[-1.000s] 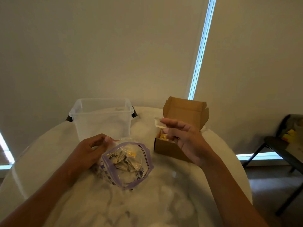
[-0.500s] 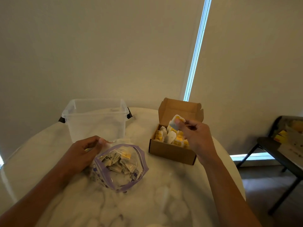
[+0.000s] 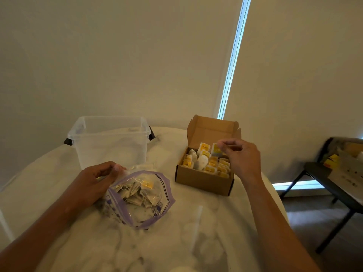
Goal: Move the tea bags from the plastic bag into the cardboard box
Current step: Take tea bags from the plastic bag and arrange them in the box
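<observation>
Since 0.5 s ago the right hand [image 3: 242, 159] has dropped lower over the cardboard box [image 3: 204, 180] at centre-right, fingers pinched on a tea bag [image 3: 216, 149] w/ a yellow tag, among those already packed. Left hand [image 3: 94, 182] grips the rim of the plastic bag [image 3: 137, 199], lower centre, more tea bags inside

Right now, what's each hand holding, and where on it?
Right hand pinches a tea bag by its top right edge, over the cardboard box. Left hand grips the plastic bag at its left rim.
</observation>
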Demonstrator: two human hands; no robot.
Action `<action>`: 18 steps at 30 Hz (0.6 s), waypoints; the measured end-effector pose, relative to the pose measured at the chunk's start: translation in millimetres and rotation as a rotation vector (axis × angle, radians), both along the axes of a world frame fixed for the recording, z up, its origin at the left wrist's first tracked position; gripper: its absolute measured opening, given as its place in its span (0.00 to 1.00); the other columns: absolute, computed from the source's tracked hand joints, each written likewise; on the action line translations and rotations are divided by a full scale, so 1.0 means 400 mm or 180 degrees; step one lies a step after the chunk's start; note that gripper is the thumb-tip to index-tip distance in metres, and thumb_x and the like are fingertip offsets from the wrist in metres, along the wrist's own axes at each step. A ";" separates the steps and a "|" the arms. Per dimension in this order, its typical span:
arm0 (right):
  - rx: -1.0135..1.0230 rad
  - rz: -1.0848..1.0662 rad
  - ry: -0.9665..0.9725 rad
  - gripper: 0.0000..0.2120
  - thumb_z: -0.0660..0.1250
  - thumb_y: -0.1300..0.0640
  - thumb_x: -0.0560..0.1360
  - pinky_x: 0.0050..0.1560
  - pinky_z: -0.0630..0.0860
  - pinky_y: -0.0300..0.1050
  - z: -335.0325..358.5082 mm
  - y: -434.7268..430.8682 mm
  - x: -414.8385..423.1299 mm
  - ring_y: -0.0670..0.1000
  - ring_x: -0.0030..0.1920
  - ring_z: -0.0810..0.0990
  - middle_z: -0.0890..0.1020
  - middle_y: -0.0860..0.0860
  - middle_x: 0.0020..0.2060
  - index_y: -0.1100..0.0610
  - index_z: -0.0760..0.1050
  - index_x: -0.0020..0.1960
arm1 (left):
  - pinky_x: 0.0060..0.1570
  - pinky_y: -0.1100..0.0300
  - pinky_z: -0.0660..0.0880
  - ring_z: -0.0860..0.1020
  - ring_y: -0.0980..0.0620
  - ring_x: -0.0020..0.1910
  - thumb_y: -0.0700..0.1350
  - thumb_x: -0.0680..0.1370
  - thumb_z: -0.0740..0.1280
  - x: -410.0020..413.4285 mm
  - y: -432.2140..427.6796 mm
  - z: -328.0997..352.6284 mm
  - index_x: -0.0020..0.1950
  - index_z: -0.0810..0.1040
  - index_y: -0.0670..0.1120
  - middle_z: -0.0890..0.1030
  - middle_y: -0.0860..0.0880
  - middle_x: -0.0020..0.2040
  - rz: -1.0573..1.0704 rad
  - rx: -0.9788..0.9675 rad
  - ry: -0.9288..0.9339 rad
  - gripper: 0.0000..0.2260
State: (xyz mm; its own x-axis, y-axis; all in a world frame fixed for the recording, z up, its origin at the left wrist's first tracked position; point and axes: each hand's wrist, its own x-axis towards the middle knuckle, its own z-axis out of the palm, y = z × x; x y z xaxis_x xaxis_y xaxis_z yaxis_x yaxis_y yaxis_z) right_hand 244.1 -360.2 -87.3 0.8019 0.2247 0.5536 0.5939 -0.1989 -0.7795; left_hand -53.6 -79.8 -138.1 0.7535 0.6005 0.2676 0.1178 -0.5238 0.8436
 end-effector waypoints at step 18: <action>-0.1222 -0.0358 -0.0173 0.10 0.80 0.57 0.74 0.40 0.67 0.30 -0.034 0.082 0.067 0.40 0.43 0.78 0.83 0.44 0.47 0.48 0.85 0.53 | 0.59 0.53 0.81 0.86 0.65 0.51 0.64 0.83 0.62 0.002 0.008 -0.002 0.56 0.87 0.67 0.90 0.62 0.52 0.0015 -0.0057 0.0034 0.14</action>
State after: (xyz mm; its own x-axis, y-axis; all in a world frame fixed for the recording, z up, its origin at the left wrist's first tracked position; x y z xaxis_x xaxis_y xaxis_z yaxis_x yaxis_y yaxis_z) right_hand 270.8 -327.3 -100.9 0.8051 0.3360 0.4889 0.5903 -0.5357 -0.6038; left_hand -52.7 -76.4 -139.0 0.7534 0.6087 0.2487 0.1295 -0.5082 0.8515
